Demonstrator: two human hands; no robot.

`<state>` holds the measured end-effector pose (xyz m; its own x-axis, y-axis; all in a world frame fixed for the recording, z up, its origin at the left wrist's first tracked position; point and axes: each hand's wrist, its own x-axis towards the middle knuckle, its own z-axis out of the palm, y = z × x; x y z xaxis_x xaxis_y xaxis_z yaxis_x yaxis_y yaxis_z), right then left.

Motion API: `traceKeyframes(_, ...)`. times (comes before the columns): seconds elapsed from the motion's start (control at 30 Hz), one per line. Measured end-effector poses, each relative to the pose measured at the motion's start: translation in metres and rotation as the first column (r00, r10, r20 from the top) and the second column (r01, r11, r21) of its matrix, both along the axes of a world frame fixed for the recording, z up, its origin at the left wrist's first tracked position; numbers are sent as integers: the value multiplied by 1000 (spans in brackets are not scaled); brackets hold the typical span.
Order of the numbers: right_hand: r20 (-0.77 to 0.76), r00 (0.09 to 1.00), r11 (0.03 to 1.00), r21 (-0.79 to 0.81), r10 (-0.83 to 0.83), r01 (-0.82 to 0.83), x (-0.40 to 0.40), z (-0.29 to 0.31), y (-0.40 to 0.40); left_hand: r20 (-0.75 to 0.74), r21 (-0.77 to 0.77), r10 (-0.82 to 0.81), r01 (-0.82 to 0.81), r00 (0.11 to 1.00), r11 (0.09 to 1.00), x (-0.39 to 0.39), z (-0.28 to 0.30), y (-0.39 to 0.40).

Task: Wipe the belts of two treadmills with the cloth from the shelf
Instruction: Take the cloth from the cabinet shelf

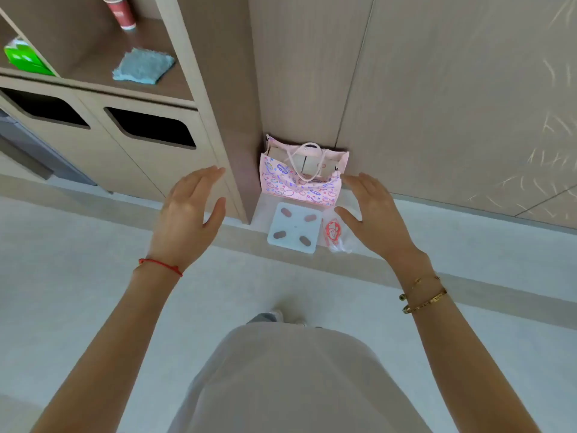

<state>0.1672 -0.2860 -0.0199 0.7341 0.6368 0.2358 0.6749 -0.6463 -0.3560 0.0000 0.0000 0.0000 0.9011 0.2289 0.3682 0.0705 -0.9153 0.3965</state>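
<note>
Pale, smooth floor [78,307] filling the lower half of the head view, crossed by a slightly darker band running along the foot of beige wood-grain wall panels [452,104]. At upper left, a built-in wooden shelf unit [199,73] with an open shelf above two cabinet fronts, each with a dark rounded slot [153,128]. On the shelf board, a folded light-blue cloth [143,66], lying flat and alone near the front edge, well apart from both hands. Behind it, a red and white paper cup [120,10]; in the next compartment to the left, a green packet [23,59] leaning against the divider. Down on the floor in the corner where the shelf unit meets the wall, a pink patterned tote bag [299,179] standing upright against the wall, handles up. Just in front of it, a white square bathroom scale [294,228] with four oval pads, and beside that on the right a clear plastic bag with a red print [334,234]. In the foreground, two bare forearms reaching forward. Left hand [187,214] raised with fingers straight and spread, holding nothing, a red string on the wrist. Right hand [374,210] likewise spread wide and empty, hovering in front of the tote bag, gold bangles on the wrist. Below, a pale grey garment and the tip of a shoe.
</note>
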Motion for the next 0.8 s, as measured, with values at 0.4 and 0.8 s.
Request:
traceKeyframes(0.4,-132,968,975,-39,214,-220,-11,-15,102,-9,-44,244,-244,970,969,-72,-19,46)
traceKeyframes(0.8,-165,919,932,-7,357,-363,-38,-27,342,-45,-72,422,-424,906,903,-132,-20,245)
